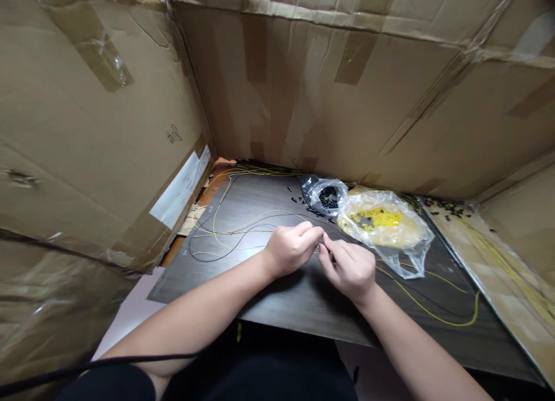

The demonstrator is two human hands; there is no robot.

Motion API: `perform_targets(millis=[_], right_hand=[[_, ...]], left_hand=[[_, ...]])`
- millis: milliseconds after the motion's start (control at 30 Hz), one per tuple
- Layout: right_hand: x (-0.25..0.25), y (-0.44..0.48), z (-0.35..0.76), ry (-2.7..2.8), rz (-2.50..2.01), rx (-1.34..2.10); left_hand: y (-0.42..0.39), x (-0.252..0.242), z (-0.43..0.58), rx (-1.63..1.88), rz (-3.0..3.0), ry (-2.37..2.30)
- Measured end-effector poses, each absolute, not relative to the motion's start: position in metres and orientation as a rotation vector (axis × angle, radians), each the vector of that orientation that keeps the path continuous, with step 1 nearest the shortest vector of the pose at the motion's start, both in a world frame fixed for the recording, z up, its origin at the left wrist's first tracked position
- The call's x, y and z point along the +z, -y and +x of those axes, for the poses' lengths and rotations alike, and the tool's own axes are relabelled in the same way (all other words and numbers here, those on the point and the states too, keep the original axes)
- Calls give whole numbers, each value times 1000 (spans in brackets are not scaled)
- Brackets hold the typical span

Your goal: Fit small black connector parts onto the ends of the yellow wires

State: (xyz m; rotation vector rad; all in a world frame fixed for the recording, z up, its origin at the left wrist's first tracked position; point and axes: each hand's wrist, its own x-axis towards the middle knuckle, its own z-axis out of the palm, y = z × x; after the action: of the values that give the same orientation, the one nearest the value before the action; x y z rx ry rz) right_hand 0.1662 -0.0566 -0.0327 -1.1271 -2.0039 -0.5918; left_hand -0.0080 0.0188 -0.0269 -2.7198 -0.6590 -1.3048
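Note:
My left hand (pixel 292 249) and my right hand (pixel 350 268) meet over the middle of the dark tabletop (pixel 286 308). Both are closed in a pinch, fingertips nearly touching. Between them shows a small dark piece (pixel 321 239), too small and covered to identify. Thin yellow cords (pixel 433 318) and a dark cord (pixel 217 260) run across the board, passing beside or under my hands. Whether either hand also grips a cord, I cannot tell.
Behind my hands lie a clear plastic bag of small yellow pieces (pixel 381 217) and another of black pieces (pixel 329 197), some spilled. More cords (pixel 498 245) and dark bits (pixel 451 207) lie on the right-hand cardboard. Tall cardboard walls (pixel 303 94) enclose the board.

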Motion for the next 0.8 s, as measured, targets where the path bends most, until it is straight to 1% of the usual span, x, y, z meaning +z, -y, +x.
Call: perform_targets(millis=[100,167,267,333,400,467,600,800], right_hand=[[-23,54,177,1963,-1154,-497],[-14,44,196,1854,-1278,-437],[-3,17,243,1697,-1767,-384],[-2,-2,278,1767,-2166,-207],[-9,-17,305,1819,-2296,-63],[-20,-25,319,1837,-2363,31],[-39,-27,322,1825,-2390,88],[-41,-22,322,1897,-2245,301]], left_hand=[[-20,-28,-7,-1327,-2784,677],[-22,-29,-7,-1339,-2837,690],[-25,-28,-7,-1360,-2929,677],[-26,-27,-6,-1397,-3004,668],[-27,-25,-6,-1457,-3085,691],[-27,-22,-4,-1518,-3156,751],[-26,-20,-3,-1580,-3243,884],[-28,-21,-3,-1579,-3263,938]])
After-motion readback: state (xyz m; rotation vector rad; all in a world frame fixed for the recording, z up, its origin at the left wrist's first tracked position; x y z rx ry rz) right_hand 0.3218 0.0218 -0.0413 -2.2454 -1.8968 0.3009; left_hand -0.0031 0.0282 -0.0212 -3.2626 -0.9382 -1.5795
